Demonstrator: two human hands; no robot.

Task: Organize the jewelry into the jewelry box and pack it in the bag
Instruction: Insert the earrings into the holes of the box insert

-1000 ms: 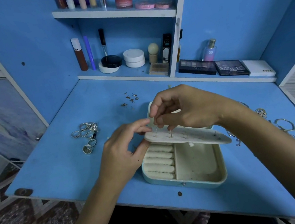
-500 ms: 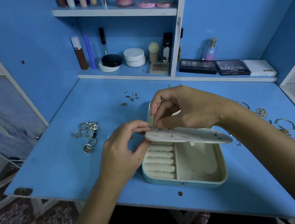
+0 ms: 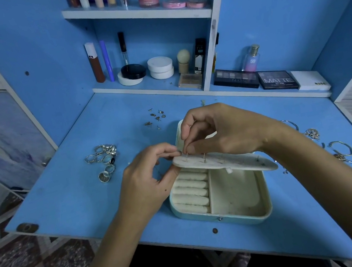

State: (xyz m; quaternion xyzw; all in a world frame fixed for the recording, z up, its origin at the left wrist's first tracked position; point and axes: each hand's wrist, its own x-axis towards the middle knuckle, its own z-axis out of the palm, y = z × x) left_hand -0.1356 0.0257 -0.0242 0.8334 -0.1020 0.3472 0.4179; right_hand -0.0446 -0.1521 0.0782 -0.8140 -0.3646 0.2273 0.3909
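your right hand (image 3: 223, 129) pinches a small earring stud (image 3: 187, 153) between thumb and fingertip, post pointing down into the flap, because that is the only way such a thin pin can be steered into a hole. your left hand (image 3: 145, 181) pinches the flap's edge at about 9 o'clock from the stud, thumb beneath and fingers on top, which braces the earring panel (image 3: 226, 159) so it does not sag under the push. the panel lies nearly level over the open jewelry box (image 3: 235, 195), which sits near the front edge of the blue desk (image 3: 76, 198); a second post (image 3: 204, 157) stands in the panel just beside the first. the ring rolls at the box's 9 o'clock side are bare. loose studs (image 3: 155, 117) wait at 11 o'clock from the box, the rings (image 3: 104, 159) at 9 o'clock, and bracelets (image 3: 340, 148) at 3 o'clock. no bag is in view, so packing looks far off.
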